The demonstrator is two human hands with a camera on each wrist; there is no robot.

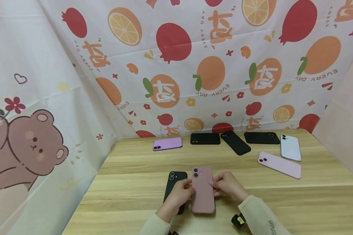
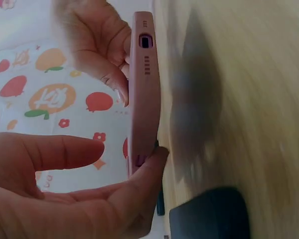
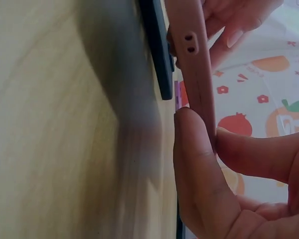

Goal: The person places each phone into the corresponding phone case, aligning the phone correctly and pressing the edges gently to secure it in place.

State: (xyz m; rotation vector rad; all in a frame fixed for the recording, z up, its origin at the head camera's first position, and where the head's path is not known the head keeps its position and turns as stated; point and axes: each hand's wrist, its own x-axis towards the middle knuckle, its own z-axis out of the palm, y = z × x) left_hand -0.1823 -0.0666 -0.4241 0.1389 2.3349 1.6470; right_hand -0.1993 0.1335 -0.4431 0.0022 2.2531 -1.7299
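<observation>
A phone in a pink case (image 1: 203, 195) is held between both hands, back facing up, lens end away from me. My right hand (image 1: 227, 186) pinches its right edge, with the thumb on one face and a finger on the other, as the right wrist view shows. At the left edge, my left hand (image 1: 180, 193) has fingers (image 2: 158, 155) curled under the phone, its thumb standing off the upper face. The case's port cutout shows in the left wrist view, with purple inside. A black phone (image 1: 179, 176) lies on the table, partly covered by my left hand.
Along the back of the wooden table (image 1: 129, 182) lie a purple phone (image 1: 169, 144), several black ones (image 1: 205, 139) and a white phone (image 1: 290, 148). A light pink phone (image 1: 280, 165) lies at the right. Behind them hangs a fruit-printed cloth (image 1: 182, 98).
</observation>
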